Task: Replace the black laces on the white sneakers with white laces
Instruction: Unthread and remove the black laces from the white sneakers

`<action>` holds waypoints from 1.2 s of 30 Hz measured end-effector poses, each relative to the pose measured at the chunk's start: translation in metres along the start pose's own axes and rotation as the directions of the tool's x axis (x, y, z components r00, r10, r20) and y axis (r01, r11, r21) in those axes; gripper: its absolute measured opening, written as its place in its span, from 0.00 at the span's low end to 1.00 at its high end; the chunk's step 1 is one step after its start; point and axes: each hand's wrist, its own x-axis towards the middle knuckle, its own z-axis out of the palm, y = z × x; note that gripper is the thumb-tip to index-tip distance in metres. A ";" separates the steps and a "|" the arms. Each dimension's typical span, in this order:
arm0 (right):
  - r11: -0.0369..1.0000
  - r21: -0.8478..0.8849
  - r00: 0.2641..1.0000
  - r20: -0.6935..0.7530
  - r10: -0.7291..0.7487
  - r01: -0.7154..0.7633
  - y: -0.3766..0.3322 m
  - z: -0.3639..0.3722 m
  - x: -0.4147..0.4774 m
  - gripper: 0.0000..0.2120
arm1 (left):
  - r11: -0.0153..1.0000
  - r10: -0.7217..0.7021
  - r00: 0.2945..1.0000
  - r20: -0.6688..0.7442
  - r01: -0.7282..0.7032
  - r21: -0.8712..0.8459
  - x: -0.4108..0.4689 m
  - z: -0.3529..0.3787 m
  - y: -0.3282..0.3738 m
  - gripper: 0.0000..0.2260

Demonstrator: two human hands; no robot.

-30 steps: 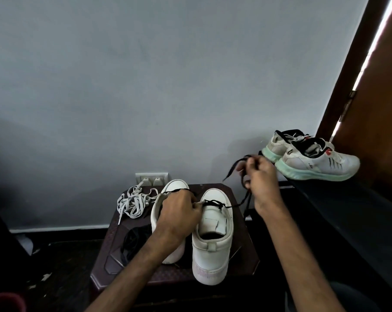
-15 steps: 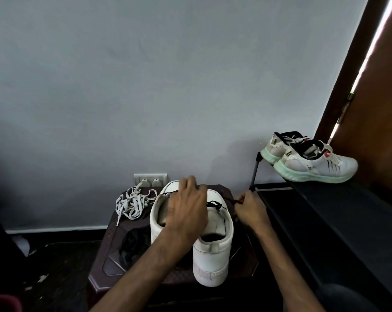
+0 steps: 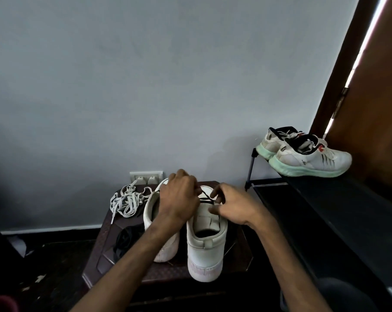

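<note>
Two white sneakers stand heel-toward-me on a dark brown stool (image 3: 105, 255). The right sneaker (image 3: 205, 246) still carries a black lace (image 3: 205, 197) near its toe. My left hand (image 3: 178, 199) lies over the front of both sneakers with fingers curled down; what it grips is hidden. My right hand (image 3: 230, 207) pinches the black lace over the right sneaker's tongue. The left sneaker (image 3: 153, 212) is mostly covered by my left arm. A heap of white laces (image 3: 126, 202) lies at the stool's back left. A loose black lace (image 3: 126, 238) lies left of the sneakers.
A black shoe rack (image 3: 325, 199) stands to the right, with a pair of white running shoes with green soles (image 3: 303, 158) on top. A wall socket (image 3: 145, 175) sits behind the stool. A brown door (image 3: 375, 109) is at far right.
My right hand came down from up in the air, where it held the black lace, to the right sneaker's tongue. My left hand shifted forward toward the toes.
</note>
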 end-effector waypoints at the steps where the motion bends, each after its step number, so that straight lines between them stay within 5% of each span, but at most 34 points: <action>1: 0.997 -0.069 0.998 -0.056 0.018 -0.022 0.002 0.003 0.002 0.13 | 0.999 -0.035 0.999 -0.011 0.035 -0.003 -0.002 0.000 -0.002 0.07; 6: 0.990 -0.031 0.969 -0.209 0.130 -0.139 0.009 0.010 0.009 0.08 | 0.936 0.079 0.987 -0.141 -0.025 0.351 -0.013 0.003 0.010 0.07; 10: 0.988 0.065 0.976 -0.156 0.151 -0.142 0.018 0.003 0.012 0.09 | 0.888 0.147 0.957 -0.252 -0.015 0.460 -0.023 0.009 0.011 0.05; 16: 0.915 0.378 0.987 -0.011 0.158 -0.142 0.032 0.001 0.013 0.09 | 0.771 0.310 0.949 -0.061 -0.213 0.600 -0.024 0.008 0.027 0.15; 20: 0.912 0.392 0.989 -0.022 0.144 -0.124 0.031 0.004 0.011 0.08 | 0.838 0.194 0.969 0.155 -0.245 0.487 -0.011 0.009 0.036 0.13; 23: 0.913 0.387 0.988 -0.032 0.154 -0.129 0.031 0.003 0.010 0.07 | 0.880 0.148 0.979 0.141 -0.196 0.433 -0.008 0.012 0.035 0.08; 26: 0.936 0.330 0.989 -0.046 0.144 -0.121 0.032 0.002 0.010 0.05 | 0.992 0.120 0.992 0.033 -0.122 0.044 -0.004 0.002 0.019 0.10; 29: 0.990 0.133 0.991 -0.133 -0.030 0.048 0.028 0.003 0.012 0.15 | 0.961 0.153 0.988 0.011 -0.146 -0.234 0.004 -0.010 0.002 0.05; 32: 0.961 0.159 0.964 -0.183 -0.195 0.224 0.017 0.010 0.011 0.15 | 0.943 0.157 0.987 0.038 -0.139 -0.303 0.003 -0.010 -0.005 0.10; 36: 0.967 0.081 0.940 -0.265 -0.214 0.243 0.007 0.024 0.015 0.07 | 0.975 0.060 0.997 0.048 -0.048 -0.218 -0.004 -0.003 -0.013 0.08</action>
